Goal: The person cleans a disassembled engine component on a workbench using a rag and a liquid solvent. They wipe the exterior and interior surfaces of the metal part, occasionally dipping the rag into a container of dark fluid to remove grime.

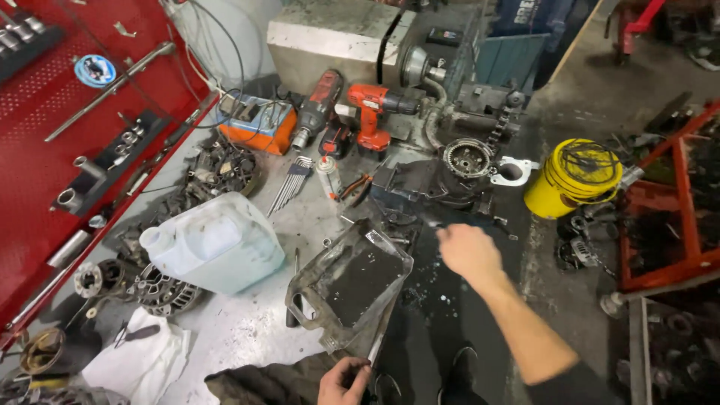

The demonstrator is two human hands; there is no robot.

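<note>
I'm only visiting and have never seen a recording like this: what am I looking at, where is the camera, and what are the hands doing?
There is no machine here, just a person at work. The single picture comes from a camera worn on the person's head, looking down at a cluttered grey workbench.

The left hand, at the bottom edge, grips the lower edge of a dirty, shallow metal tray that stands tilted on the bench. The right hand reaches forward toward a dark, greasy machine housing; whether it holds anything cannot be told.

Around them lie a translucent white plastic jug, two red cordless drills, a yellow bucket, a white rag and a red tool panel with sockets.
</note>
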